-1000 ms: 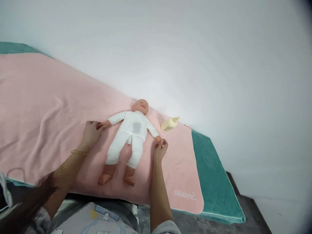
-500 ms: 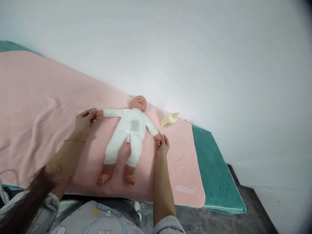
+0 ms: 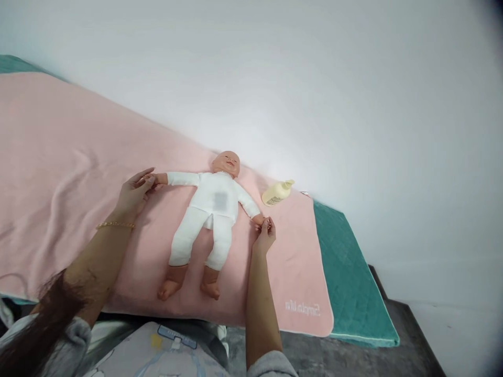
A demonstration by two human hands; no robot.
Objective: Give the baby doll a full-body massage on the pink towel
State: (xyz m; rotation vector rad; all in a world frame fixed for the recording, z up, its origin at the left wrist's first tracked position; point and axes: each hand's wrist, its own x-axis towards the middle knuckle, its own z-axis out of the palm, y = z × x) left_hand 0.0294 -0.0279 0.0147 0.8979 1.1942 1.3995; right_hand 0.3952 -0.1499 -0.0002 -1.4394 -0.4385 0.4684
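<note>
A baby doll (image 3: pixel 214 201) in white clothing lies on its back on a pink blanket (image 3: pixel 291 251), arms spread wide and bare feet toward me. My left hand (image 3: pixel 135 191), with a gold bracelet at the wrist, pinches the doll's hand on the left side. On the other side my right hand (image 3: pixel 266 235) has its fingertips closed on the doll's other hand. A grey square patch shows on the doll's chest. Beyond my right hand, a pale yellow pump bottle (image 3: pixel 277 192) rests on the blanket near the wall.
Under the pink blanket, a green quilted mat (image 3: pixel 353 272) sticks out at the right. A white wall (image 3: pixel 275 78) runs along the far edge. Dark grey floor (image 3: pixel 353 358) shows at the lower right. A strand of hair (image 3: pixel 43 330) hangs over my left forearm.
The view has shifted slightly. My left index finger is lifted and straighter than before. Both hands still hold the doll's hands, and the doll's pose is nearly the same.
</note>
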